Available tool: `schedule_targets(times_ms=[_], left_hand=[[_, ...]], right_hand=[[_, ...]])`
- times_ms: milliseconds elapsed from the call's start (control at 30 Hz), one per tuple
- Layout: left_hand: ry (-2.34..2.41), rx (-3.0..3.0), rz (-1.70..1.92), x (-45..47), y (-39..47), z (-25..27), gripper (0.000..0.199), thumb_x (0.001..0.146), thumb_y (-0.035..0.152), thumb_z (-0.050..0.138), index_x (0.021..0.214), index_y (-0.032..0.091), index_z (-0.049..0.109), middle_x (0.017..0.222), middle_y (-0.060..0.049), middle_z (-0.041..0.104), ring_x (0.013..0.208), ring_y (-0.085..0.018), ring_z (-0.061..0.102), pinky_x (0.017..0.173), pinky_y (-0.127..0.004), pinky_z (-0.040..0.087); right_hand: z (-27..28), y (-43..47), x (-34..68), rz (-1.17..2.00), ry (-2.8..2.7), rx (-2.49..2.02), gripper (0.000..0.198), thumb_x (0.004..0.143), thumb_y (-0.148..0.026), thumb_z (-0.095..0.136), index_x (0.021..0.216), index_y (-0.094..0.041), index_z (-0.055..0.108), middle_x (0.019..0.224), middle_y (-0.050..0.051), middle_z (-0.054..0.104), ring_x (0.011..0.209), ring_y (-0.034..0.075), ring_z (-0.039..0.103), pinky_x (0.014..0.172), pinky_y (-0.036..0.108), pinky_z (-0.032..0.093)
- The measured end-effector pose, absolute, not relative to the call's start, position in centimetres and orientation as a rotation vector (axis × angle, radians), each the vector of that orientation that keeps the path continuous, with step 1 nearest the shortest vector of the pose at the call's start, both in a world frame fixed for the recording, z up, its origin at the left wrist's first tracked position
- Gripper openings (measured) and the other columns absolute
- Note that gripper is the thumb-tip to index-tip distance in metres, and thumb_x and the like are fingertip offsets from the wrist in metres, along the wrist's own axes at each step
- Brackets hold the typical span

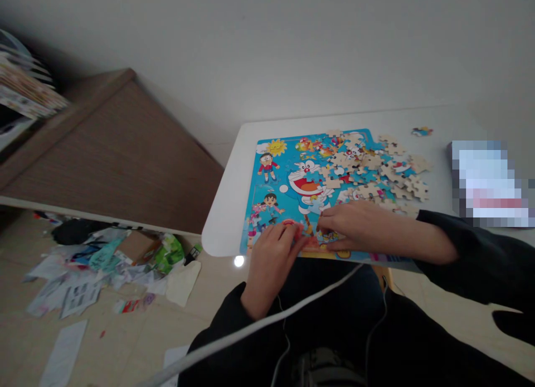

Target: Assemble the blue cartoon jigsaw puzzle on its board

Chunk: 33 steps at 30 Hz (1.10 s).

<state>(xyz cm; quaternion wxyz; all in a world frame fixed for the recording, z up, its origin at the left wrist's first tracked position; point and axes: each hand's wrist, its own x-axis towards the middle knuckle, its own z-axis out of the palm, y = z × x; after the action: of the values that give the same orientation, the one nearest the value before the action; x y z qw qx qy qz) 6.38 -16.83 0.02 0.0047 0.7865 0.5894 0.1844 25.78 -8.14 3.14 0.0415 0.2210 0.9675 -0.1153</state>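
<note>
A blue cartoon jigsaw puzzle lies partly assembled on the white table, with a large blue-and-white cartoon cat in the middle. My left hand is at its lower edge, thumb and forefinger closed about a reddish puzzle piece; the fingers partly cover it. To its right, my right hand rests low over the puzzle. Its fingers bend down to the surface, the thumb apart from them, and part of the picture shows in the gap. Loose puzzle pieces are heaped over the puzzle's right side, many plain wood side up.
A phone-like device, blurred out, lies at the table's right. One small cluster of pieces sits near the wall. A pale cable crosses before me. Left stand a brown cabinet and, on the floor, scattered papers and bags.
</note>
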Motion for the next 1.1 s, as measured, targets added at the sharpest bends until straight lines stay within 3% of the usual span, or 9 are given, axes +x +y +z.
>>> schedule_targets(times_ms=[133, 200, 267, 300, 433, 667, 867, 1100], left_hand=[[1.743, 2.380, 0.532, 6.2, -16.0, 0.8, 0.015, 0.091, 0.026, 0.055, 0.084, 0.017, 0.065, 0.081, -0.004, 0.069, 0.077, -0.018, 0.064, 0.070, -0.030, 0.054], [1.503, 2.483, 0.520, 5.3, -15.5, 1.3, 0.017, 0.090, 0.014, 0.051, 0.099, 0.018, 0.065, 0.101, -0.005, 0.070, 0.094, -0.018, 0.064, 0.081, -0.032, 0.054], [1.274, 2.593, 0.433, 4.4, -15.1, 1.8, 0.034, 0.088, 0.004, 0.045, 0.111, 0.021, 0.063, 0.127, -0.005, 0.061, 0.120, -0.020, 0.054, 0.096, -0.037, 0.049], [1.192, 2.618, 0.363, 4.1, -14.9, 2.0, 0.040, 0.086, 0.001, 0.044, 0.115, 0.023, 0.062, 0.130, -0.003, 0.060, 0.124, -0.019, 0.051, 0.098, -0.037, 0.048], [1.168, 2.642, 0.208, 4.3, -14.4, 2.3, 0.037, 0.087, 0.003, 0.047, 0.116, 0.022, 0.061, 0.121, -0.004, 0.065, 0.110, -0.018, 0.059, 0.091, -0.035, 0.051], [1.392, 2.668, 0.326, 5.2, -14.7, 1.6, 0.017, 0.090, 0.025, 0.055, 0.099, 0.015, 0.066, 0.089, -0.006, 0.066, 0.080, -0.018, 0.060, 0.071, -0.032, 0.054], [1.434, 2.681, 0.495, 5.2, -16.5, 0.6, 0.016, 0.089, 0.026, 0.057, 0.097, 0.014, 0.065, 0.092, -0.006, 0.065, 0.089, -0.019, 0.060, 0.075, -0.033, 0.054], [1.492, 2.754, 0.544, 5.5, -17.8, 0.4, 0.030, 0.091, 0.036, 0.053, 0.108, 0.013, 0.061, 0.093, -0.008, 0.065, 0.084, -0.021, 0.062, 0.072, -0.035, 0.056]], right_hand=[[3.2, -8.0, 25.7, -0.397, 2.922, 0.713, 0.016, 0.084, -0.033, 0.061, 0.090, -0.019, 0.064, 0.087, 0.005, 0.068, 0.075, 0.019, 0.063, 0.054, 0.027, 0.031], [3.2, -8.0, 25.7, -0.414, 2.911, 0.721, 0.018, 0.085, -0.034, 0.060, 0.091, -0.018, 0.064, 0.088, 0.005, 0.068, 0.075, 0.020, 0.063, 0.054, 0.027, 0.031], [3.1, -8.0, 25.8, -0.418, 2.911, 0.721, 0.018, 0.085, -0.035, 0.059, 0.091, -0.018, 0.063, 0.087, 0.005, 0.068, 0.074, 0.020, 0.063, 0.054, 0.028, 0.030], [3.1, -8.0, 25.7, -0.418, 2.915, 0.719, 0.018, 0.085, -0.035, 0.059, 0.091, -0.018, 0.063, 0.087, 0.005, 0.068, 0.074, 0.019, 0.063, 0.054, 0.028, 0.030], [3.5, -8.0, 25.6, -0.452, 2.883, 0.729, 0.013, 0.084, -0.030, 0.059, 0.088, -0.018, 0.064, 0.086, 0.005, 0.068, 0.074, 0.018, 0.062, 0.055, 0.027, 0.030], [4.9, -7.8, 25.2, -0.556, 2.755, 0.780, 0.012, 0.082, -0.025, 0.060, 0.091, -0.018, 0.065, 0.088, 0.006, 0.068, 0.080, 0.020, 0.062, 0.060, 0.028, 0.034], [4.6, -7.7, 25.8, -0.583, 2.794, 0.753, 0.014, 0.082, -0.028, 0.061, 0.092, -0.018, 0.065, 0.088, 0.006, 0.068, 0.080, 0.020, 0.062, 0.063, 0.028, 0.036], [4.7, -6.3, 26.8, -0.501, 2.858, 0.821, 0.016, 0.085, -0.024, 0.055, 0.094, -0.021, 0.068, 0.085, 0.005, 0.069, 0.075, 0.019, 0.062, 0.062, 0.028, 0.036]])
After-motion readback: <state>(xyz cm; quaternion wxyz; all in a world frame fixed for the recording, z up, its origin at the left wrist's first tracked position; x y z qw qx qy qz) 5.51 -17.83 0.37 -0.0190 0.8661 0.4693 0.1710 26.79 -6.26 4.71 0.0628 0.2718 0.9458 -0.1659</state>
